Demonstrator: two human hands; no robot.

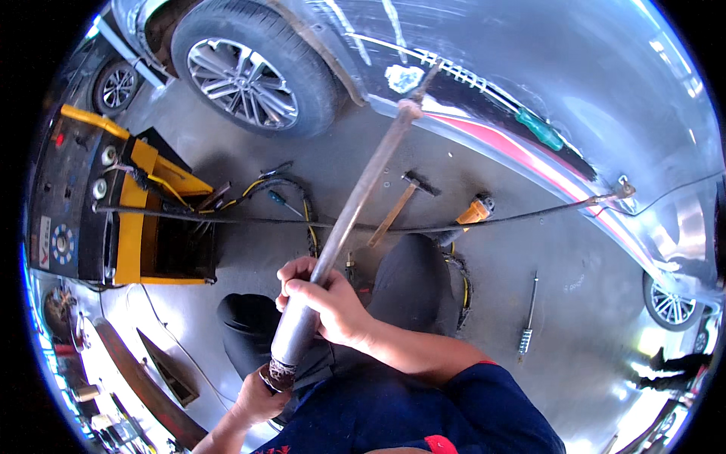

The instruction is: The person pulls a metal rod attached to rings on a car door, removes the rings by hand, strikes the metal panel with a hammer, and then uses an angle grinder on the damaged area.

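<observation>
While the right hand [327, 304] encircles the rod [380, 163], the left hand [261, 399] grips its end.

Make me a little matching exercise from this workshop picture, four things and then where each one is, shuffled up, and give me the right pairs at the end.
Things:
1. Long metal tool
2. Hammer
3. Green handle
4. Yellow-and-black machine

Places:
A. Against the side of the car
B. Standing at the left of the picture
C. Gripped by the left hand and right hand
D. Lying on the floor

Right pairs: 1-C, 2-D, 3-A, 4-B.
</observation>
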